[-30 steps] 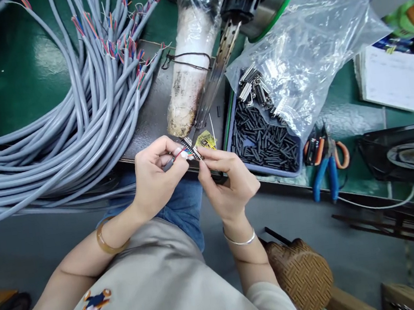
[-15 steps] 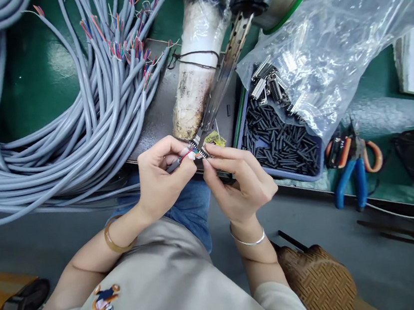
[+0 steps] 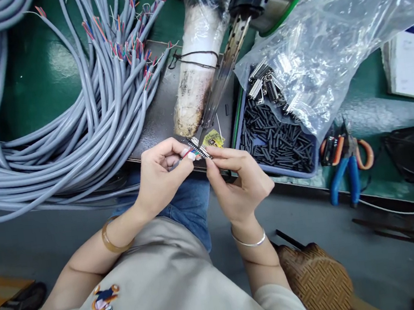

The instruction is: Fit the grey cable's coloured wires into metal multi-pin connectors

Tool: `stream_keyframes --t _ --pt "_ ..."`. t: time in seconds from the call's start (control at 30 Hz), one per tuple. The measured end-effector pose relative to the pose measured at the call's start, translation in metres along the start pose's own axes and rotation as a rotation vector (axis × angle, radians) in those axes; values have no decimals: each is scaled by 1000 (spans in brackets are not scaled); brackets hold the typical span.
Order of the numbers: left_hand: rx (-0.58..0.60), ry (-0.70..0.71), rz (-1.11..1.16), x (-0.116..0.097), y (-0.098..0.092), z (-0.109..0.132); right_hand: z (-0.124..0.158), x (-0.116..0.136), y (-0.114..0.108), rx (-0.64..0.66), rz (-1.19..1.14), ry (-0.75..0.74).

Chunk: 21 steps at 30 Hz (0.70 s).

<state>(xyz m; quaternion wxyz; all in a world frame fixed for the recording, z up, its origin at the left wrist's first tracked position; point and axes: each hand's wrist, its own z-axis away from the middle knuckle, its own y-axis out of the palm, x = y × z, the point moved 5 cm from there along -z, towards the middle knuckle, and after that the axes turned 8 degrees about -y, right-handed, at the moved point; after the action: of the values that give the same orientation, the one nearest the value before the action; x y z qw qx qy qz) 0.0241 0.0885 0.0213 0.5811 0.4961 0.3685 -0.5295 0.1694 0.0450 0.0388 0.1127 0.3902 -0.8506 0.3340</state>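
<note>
My left hand is closed in a pinch on the stripped end of a grey cable, with its coloured wires poking out past the fingertips. My right hand pinches a small metal connector right against those wire ends. Both hands meet at the front edge of the bench, just below the tip of a soldering iron that slants down from its stand. A yellow tag lies just behind the connector.
A big bundle of grey cables with stripped coloured ends fills the left of the green bench. A blue tray of black sleeves and connectors sits right of the hands under a clear plastic bag. Blue and orange pliers lie further right.
The view shifted a little; both hands stayed together at the bench edge, with the connector turned slightly against the wire ends.
</note>
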Motion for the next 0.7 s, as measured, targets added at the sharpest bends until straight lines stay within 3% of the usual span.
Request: stream_keyframes --t 0.3,0.53,0.7 --pt "-76 29 -17 -7 1 -1 -8 5 0 -3 39 -54" --pt "-30 -26 -22 2 -1 -2 3 9 2 49 210 -242" --pt "34 -70 22 2 -1 -1 2 2 -1 8 89 -89"
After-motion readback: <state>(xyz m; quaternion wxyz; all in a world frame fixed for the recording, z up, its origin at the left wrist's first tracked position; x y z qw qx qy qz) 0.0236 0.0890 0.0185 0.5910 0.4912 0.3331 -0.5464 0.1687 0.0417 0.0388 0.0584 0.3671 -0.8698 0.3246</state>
